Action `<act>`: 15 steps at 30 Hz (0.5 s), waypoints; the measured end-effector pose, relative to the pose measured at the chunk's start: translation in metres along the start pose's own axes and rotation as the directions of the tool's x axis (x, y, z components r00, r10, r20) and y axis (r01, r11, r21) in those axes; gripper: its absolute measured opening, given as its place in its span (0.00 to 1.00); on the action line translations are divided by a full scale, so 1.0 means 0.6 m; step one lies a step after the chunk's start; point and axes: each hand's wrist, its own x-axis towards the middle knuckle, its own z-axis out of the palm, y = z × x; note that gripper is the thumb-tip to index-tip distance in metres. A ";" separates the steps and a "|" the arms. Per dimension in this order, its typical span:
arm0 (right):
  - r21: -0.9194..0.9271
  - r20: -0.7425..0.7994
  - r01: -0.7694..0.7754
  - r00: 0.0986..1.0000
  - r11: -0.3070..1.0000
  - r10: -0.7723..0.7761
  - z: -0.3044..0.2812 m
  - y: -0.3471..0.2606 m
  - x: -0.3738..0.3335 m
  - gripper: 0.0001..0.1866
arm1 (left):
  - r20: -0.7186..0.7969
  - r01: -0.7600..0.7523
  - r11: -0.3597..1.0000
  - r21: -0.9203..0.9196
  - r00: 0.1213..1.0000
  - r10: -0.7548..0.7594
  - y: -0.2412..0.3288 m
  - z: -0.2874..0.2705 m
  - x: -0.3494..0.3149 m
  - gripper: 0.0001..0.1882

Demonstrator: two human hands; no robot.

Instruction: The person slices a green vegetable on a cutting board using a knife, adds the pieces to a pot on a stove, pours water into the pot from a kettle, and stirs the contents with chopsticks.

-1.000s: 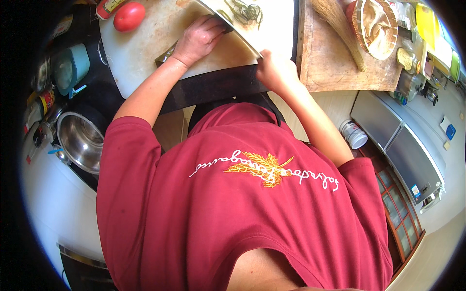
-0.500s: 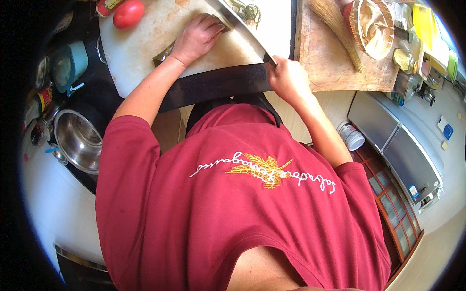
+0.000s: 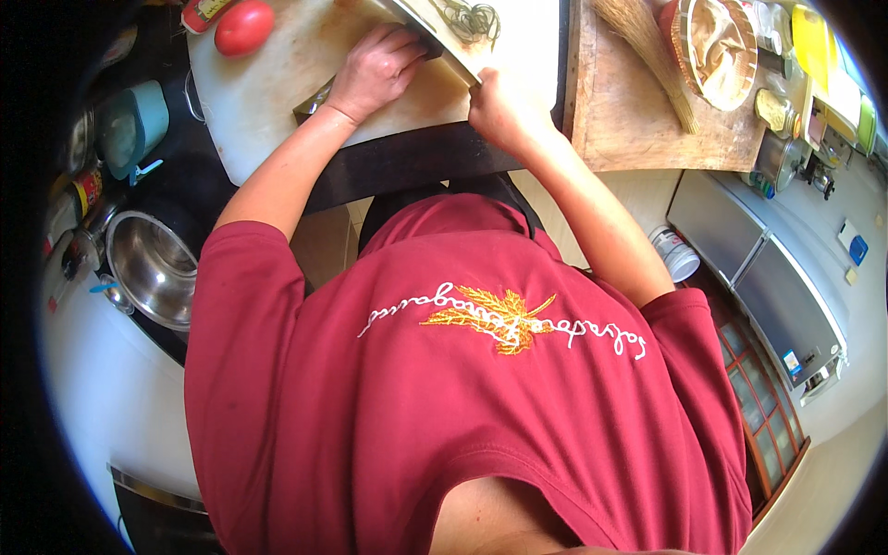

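Hands [image 3: 377,74] [image 3: 504,109]: I see two
Knife [image 3: 450,55]: I count one
Tomato [image 3: 244,28]: one
Straw broom [image 3: 645,51]: one
White bucket [image 3: 675,254]: one

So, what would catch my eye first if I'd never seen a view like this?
Probably the red shirt, which fills much of the middle and bottom. Above it, the right hand grips a knife over the white board, with the left hand close to the blade. The shiny tomato also stands out, on the board's upper left.
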 end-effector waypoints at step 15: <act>0.049 0.018 -0.069 0.998 0.996 0.068 -0.024 0.031 -0.084 0.10 | 0.096 -0.038 0.999 0.020 0.995 0.036 0.002 -0.012 -0.025 0.16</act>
